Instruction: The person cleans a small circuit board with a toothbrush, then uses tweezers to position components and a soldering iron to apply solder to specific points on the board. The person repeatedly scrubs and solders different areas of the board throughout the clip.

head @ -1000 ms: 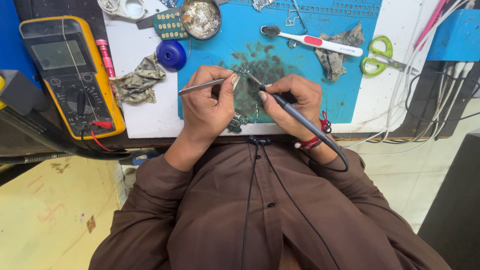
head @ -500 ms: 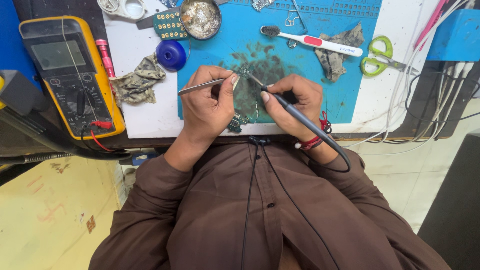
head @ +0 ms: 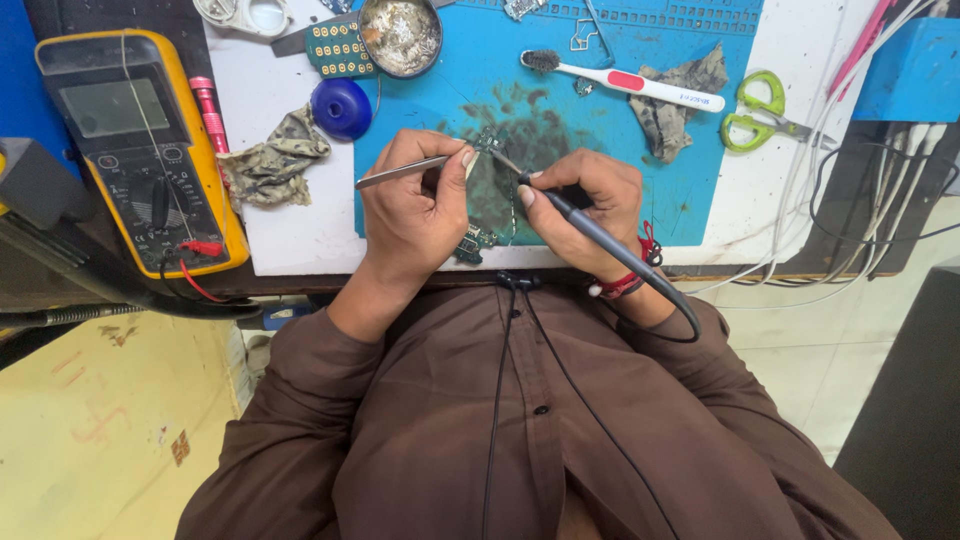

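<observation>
Head view: the left hand (head: pixel 415 215) was curled shut around steel tweezers (head: pixel 400 172), thumb and forefinger pinching the shaft near the tip end while the blunt end stuck out to the left. The right hand (head: pixel 585 195) was clamped pen-fashion on a black soldering iron (head: pixel 600 235), whose thin tip met a small green board (head: pixel 490 140) lying on the stained middle of the blue mat (head: pixel 680 200), just beyond both sets of knuckles. A second board piece (head: pixel 470 243) lay at the mat's near edge, under the left hand.

The board looked light, thin and stiff, with fine parts that would probably crack or lift if pressed hard; it seemed best held by its bare edges, or pinned lightly with the tweezer tips. The tweezers were smooth metal and springy, likely slippery. The iron's body was matte and slim, its cord (head: pixel 680 310) stiff enough to tug at the wrist, which bore a red thread band (head: pixel 625 285).

Around them lay:
- a yellow multimeter (head: pixel 140 150) with hard casing, to the left
- a soft crumpled rag (head: pixel 270 160) beside it
- a round blue cap (head: pixel 342 107)
- a metal dish (head: pixel 400 35) of dull residue
- a white toothbrush (head: pixel 630 82)
- green-handled scissors (head: pixel 765 110)
- another rag (head: pixel 675 105)
</observation>
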